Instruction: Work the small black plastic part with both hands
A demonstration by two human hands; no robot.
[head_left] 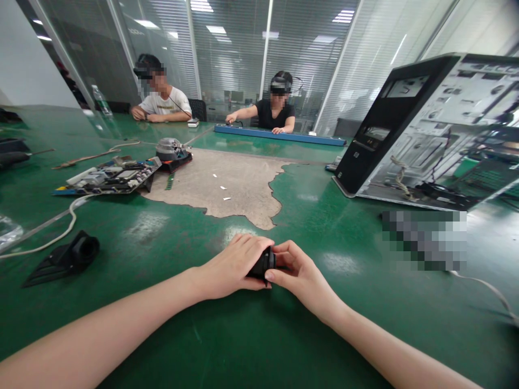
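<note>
The green table [170,324] bears an open computer case [405,124] at right and a circuit board [117,175] at left. At the near middle, the left hand [233,265] wraps around a small black object [263,265]; the right hand's [298,273] curled fingers grip its right side.

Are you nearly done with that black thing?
Looks done: the computer case is open and a circuit board lies outside it. Now my left hand and right hand hold a black part. A round-ended black piece lies untouched; what else is left, I can't tell.
</note>
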